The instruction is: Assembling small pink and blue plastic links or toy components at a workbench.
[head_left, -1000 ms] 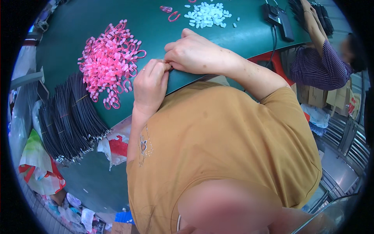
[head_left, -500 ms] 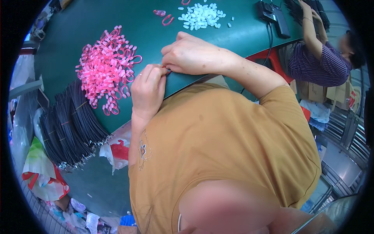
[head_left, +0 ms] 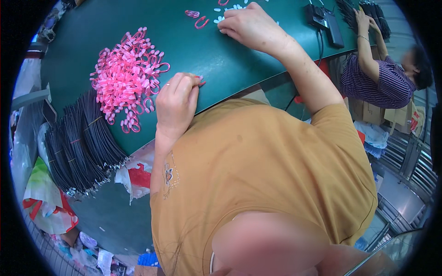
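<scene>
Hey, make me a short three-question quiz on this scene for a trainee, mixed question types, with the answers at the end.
1. Multiple choice: what does the left hand hold?
A) a black cable
B) a small reddish piece
C) a plastic bag
2. True or false: the right hand is resting on the pile of pink loops.
3. Fill in the blank: the tabletop under the pink loops is ____ in colour.

Key: 1. B. 2. False; it is at the white pieces, well apart from the pink pile. 3. Green.
</scene>
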Action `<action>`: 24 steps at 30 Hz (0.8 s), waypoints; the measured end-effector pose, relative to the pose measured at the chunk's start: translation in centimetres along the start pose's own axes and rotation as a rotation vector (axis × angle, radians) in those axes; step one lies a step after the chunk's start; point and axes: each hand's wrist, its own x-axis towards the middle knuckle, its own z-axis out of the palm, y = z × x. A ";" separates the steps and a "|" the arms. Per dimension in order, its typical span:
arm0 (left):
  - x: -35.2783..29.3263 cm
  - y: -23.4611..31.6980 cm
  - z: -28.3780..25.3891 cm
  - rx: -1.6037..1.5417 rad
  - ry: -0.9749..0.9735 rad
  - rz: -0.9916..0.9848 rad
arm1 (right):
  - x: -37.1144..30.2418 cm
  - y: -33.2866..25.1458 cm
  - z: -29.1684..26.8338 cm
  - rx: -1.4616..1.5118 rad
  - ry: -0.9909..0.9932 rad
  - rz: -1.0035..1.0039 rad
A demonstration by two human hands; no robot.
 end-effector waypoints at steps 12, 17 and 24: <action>-0.1 -0.6 0.3 0.042 0.016 0.032 | 2.2 0.2 -1.2 -0.193 -0.149 -0.066; 0.0 -0.5 0.3 0.026 0.016 0.041 | 3.3 1.1 0.3 -0.231 -0.139 -0.096; -0.1 -0.5 0.2 0.013 0.009 0.038 | 1.5 -0.1 -1.8 0.155 -0.036 -0.041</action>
